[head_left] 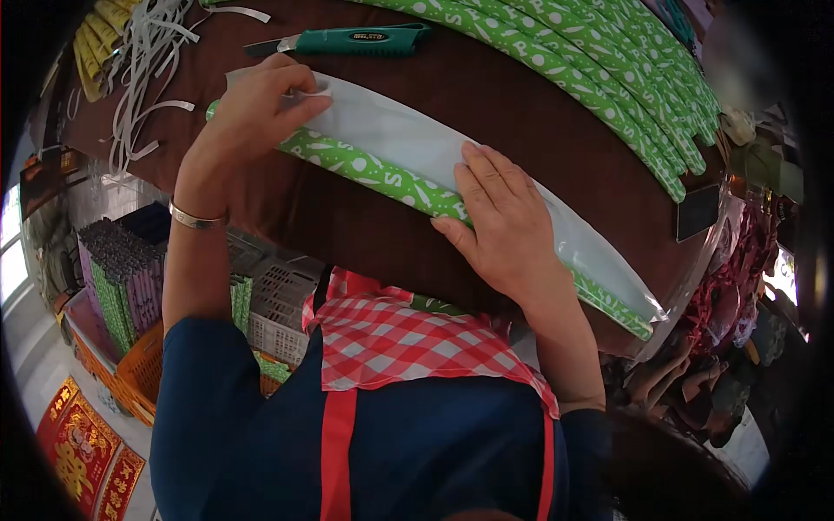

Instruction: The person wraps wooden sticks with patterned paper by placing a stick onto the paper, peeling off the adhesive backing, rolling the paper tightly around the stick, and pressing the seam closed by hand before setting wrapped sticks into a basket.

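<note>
A long sheet (395,123), green with white print on one face and plain white on the other, lies lengthwise on the brown tabletop. Its near edge shows as a folded or rolled green strip (372,172). Toward its left end, my left hand (271,97) pinches the white far edge between thumb and fingers. My right hand (504,213) rests flat across the sheet right of its middle, fingers stretched out, the thumb near the green strip. Just beyond my left hand lies a green utility knife (360,40) with its blade out.
Several green printed strips (599,74) lie side by side at the back right. Thin white offcuts (143,78) hang in a bunch at the left. Below the table stand an orange basket (139,369) holding patterned bundles and a grey crate (276,304).
</note>
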Demonstrator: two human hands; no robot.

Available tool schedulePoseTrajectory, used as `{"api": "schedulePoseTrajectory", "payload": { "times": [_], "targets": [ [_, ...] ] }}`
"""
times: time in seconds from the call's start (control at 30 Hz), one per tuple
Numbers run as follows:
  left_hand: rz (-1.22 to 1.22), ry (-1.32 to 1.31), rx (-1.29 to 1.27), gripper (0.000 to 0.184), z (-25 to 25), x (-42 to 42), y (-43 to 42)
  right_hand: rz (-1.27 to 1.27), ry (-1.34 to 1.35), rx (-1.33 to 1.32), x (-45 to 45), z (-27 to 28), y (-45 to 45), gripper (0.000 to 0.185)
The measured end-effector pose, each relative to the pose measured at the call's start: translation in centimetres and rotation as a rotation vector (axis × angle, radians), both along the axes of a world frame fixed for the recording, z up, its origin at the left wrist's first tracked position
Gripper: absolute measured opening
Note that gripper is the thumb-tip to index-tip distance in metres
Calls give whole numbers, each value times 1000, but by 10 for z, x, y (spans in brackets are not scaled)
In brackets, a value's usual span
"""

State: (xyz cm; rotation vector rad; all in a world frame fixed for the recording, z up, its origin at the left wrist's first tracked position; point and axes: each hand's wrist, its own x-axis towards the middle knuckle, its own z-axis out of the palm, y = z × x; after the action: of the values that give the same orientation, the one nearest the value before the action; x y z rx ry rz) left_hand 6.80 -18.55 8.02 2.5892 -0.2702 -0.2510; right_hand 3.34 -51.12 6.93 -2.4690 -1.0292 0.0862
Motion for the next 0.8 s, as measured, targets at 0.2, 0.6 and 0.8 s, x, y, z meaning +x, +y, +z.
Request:
{"api": "schedulePoseTrajectory", "payload": {
  "times": [0.2, 0.6, 0.8],
  "targets": [
    [36, 54, 70, 23, 5, 4, 25, 0, 19, -3, 0, 0, 1, 54],
    [142, 25, 86, 30, 0, 7, 17, -4, -5, 4, 1, -3, 2, 55],
    [152, -44, 222, 30, -5, 7, 15, -5, 0, 6, 0, -2, 2, 54]
  ]
}}
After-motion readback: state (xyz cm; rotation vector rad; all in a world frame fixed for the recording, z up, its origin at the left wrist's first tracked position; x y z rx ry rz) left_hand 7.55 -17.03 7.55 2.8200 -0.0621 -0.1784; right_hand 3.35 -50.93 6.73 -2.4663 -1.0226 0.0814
